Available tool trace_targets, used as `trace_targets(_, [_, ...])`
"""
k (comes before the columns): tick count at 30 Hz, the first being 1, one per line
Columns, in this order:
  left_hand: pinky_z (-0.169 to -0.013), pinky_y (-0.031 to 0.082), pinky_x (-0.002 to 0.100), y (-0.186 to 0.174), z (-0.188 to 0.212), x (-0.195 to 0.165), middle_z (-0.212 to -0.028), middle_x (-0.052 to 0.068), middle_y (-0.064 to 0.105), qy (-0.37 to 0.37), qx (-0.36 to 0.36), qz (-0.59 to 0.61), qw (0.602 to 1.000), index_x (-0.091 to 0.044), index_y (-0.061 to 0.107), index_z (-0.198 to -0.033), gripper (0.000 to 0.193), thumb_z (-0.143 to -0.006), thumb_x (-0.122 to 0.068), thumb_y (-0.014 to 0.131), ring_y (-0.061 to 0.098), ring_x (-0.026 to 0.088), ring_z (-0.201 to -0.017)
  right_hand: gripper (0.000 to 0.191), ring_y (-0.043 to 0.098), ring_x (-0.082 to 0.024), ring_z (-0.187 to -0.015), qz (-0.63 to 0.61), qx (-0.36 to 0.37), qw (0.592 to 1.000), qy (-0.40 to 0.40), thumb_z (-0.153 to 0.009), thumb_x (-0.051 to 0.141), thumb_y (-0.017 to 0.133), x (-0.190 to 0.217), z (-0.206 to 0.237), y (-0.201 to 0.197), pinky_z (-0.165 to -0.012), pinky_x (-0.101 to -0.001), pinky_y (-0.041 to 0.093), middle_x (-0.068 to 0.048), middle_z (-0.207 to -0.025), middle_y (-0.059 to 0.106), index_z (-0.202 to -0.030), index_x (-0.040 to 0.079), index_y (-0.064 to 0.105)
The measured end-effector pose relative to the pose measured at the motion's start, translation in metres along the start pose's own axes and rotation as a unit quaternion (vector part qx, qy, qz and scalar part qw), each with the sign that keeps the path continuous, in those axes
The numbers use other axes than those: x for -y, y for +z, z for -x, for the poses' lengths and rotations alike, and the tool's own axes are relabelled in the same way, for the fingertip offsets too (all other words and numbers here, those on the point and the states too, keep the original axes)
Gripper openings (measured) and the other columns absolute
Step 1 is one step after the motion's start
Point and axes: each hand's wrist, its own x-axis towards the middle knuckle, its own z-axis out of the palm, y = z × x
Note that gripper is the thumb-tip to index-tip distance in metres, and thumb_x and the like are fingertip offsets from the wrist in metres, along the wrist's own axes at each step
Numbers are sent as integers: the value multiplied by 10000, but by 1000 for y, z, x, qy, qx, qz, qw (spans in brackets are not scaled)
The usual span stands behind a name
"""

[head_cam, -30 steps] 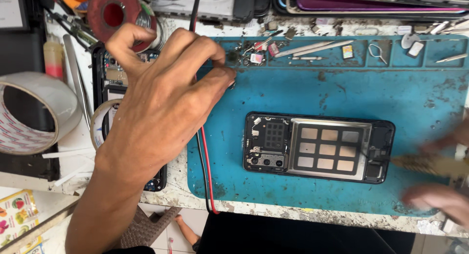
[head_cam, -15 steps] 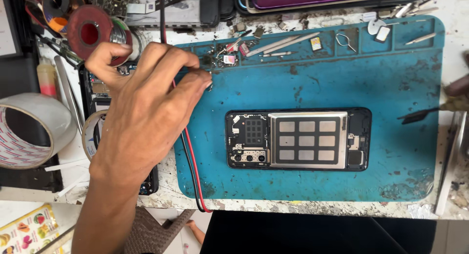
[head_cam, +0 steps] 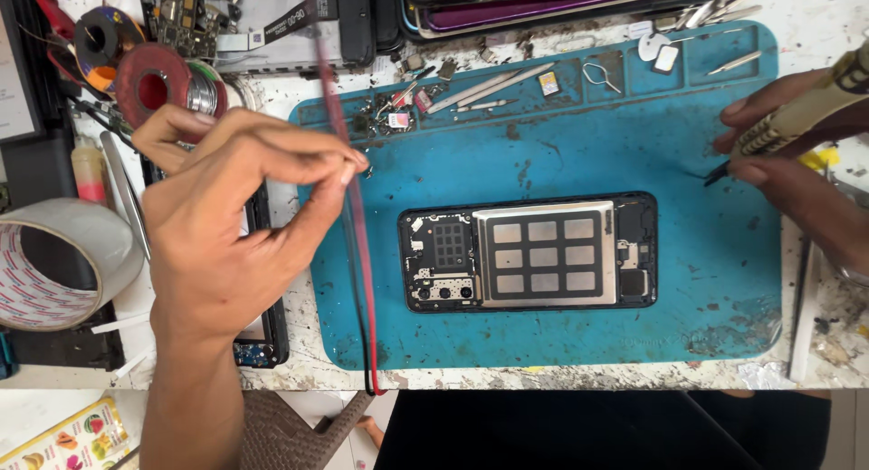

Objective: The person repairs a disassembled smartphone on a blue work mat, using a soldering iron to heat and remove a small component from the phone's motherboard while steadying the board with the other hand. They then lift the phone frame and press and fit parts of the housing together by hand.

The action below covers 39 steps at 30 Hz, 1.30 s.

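An opened black phone, with its back off and a metal shield plate showing, lies flat in the middle of a blue work mat. My left hand hovers over the mat's left edge with thumb and fingertips pinched together. I cannot make out anything between them. A red and black cable runs just beside those fingertips. My right hand is at the mat's right edge, holding a thin tool with a yellowish handle. The tool's dark tip points left, well away from the phone.
Small loose parts and tweezers lie in the mat's top trays. A big tape roll sits at the left, and a red solder spool at the top left. Another dark phone frame lies under my left hand. Stacked phones lie along the back.
My left hand has lifted off the pile of small parts and pulled back left with its fingers pinched. My right hand has come into view from the right with the tool.
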Motion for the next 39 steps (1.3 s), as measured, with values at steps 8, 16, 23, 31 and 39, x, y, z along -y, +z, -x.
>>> trace_targets(8, [-928,279,363,8,-15,-39,-897,-58,763,91,13,66,994,-102,670,-958,284,-809,-141,908,689,24,-768,458,700,-281,-1224,-213,49,943,-251,-936,270,715,50,48,-2,-1133,-497,482,-110,-1244,630,-1340,140,541])
trace_targets(16, [-1033,253,412,56,-17,-57,-900,-98,769,101,89,155,979,-134,678,-1012,299,-852,-208,919,717,36,-851,417,838,-309,-1056,-226,134,903,-339,-880,177,807,78,87,8,-759,-371,701,-149,-1116,799,-1236,34,643])
trace_targets(23, [-1073,240,425,62,-11,-57,-926,-84,795,80,121,182,973,-136,673,-1012,305,-836,-215,909,746,45,-905,385,783,-138,-1065,-56,137,908,-393,-859,224,790,118,87,14,-836,-269,631,-41,-1125,810,-1182,77,641])
trace_targets(31, [-1084,264,418,65,-7,-57,-912,-77,795,56,124,196,971,-134,671,-993,306,-832,-230,913,746,36,-902,334,764,-212,-1128,-156,170,903,-363,-911,201,744,125,89,16,-910,-341,612,-118,-1127,786,-1173,20,641])
trace_targets(39, [-1085,292,398,68,-5,-56,-922,-65,790,49,105,209,971,-125,665,-1003,338,-817,-222,930,751,52,-905,375,794,-207,-1147,-167,196,900,-352,-952,232,686,108,85,18,-850,-299,661,-139,-1230,768,-1263,25,644])
